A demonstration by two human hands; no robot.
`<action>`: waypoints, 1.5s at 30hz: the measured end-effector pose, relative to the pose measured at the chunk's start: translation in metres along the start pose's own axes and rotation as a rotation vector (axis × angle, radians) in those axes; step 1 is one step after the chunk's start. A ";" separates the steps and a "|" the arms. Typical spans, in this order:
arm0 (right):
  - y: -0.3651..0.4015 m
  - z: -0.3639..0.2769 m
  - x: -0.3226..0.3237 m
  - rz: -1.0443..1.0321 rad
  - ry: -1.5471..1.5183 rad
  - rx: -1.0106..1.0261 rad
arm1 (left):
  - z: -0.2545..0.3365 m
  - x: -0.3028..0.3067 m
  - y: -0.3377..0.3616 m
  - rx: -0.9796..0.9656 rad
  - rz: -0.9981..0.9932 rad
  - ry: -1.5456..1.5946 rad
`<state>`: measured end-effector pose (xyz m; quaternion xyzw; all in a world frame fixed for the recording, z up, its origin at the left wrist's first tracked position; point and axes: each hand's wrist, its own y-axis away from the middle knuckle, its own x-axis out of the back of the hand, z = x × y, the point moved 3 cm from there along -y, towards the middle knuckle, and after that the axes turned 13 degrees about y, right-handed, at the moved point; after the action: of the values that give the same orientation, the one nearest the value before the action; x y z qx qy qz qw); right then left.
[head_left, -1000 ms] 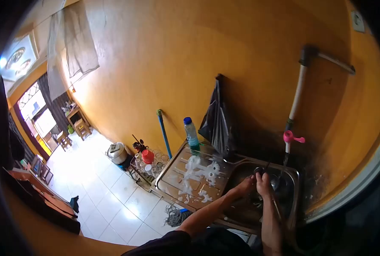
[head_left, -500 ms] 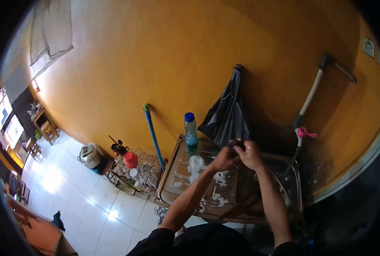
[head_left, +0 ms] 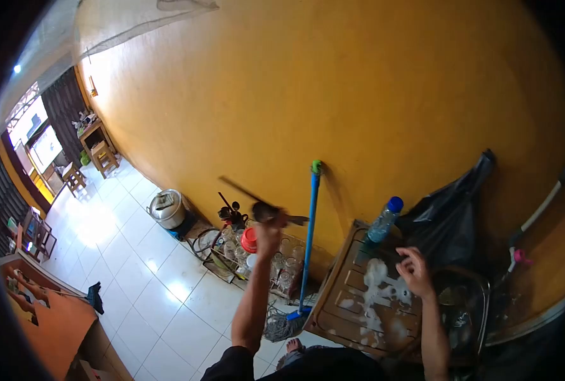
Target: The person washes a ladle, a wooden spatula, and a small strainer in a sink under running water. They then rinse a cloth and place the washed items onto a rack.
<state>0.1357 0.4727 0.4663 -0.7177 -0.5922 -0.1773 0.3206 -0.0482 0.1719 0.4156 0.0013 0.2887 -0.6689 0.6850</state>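
Observation:
My left hand (head_left: 269, 236) is raised over the glass rack, closed around dark long-handled utensils (head_left: 261, 211). One has a rounded, ladle-like bowl and a long thin handle pointing up and left; a flat end sticks out to the right. Motion blur hides their exact kind. Below and around that hand are a red cup (head_left: 249, 239) and several clear glasses (head_left: 287, 274). My right hand (head_left: 414, 272) holds nothing, its fingers apart and loosely bent, above the brown sink drainboard (head_left: 333, 311). White suds (head_left: 376, 273) lie on the board just left of it.
A water bottle with a blue cap (head_left: 384, 221) stands at the board's back corner. A black plastic bag (head_left: 450, 206) hangs behind the sink basin (head_left: 460, 317). A blue-handled mop (head_left: 309, 241) leans against the wall between rack and sink. A lidded pot (head_left: 167, 208) sits further left.
My view has turned left. Both hands were together before the black bag; my left hand has swung left to the rack with the utensils, while my right hand is apart, over the drainboard.

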 end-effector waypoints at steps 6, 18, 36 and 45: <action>0.025 0.035 0.001 -0.011 0.058 -0.190 | -0.080 0.174 -0.065 -0.077 0.464 -0.115; 0.083 0.049 0.001 0.048 0.307 -0.573 | -0.203 0.251 -0.112 -0.021 0.463 -0.560; 0.118 0.029 0.020 0.156 0.388 -0.556 | -0.300 0.335 -0.144 0.362 -0.144 -1.160; 0.141 0.036 0.043 0.219 0.424 -0.622 | -0.238 0.279 -0.152 0.503 0.066 -0.960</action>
<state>0.2768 0.5159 0.4319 -0.7870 -0.3505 -0.4575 0.2202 -0.2979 -0.0075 0.1650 -0.1314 -0.2257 -0.6209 0.7391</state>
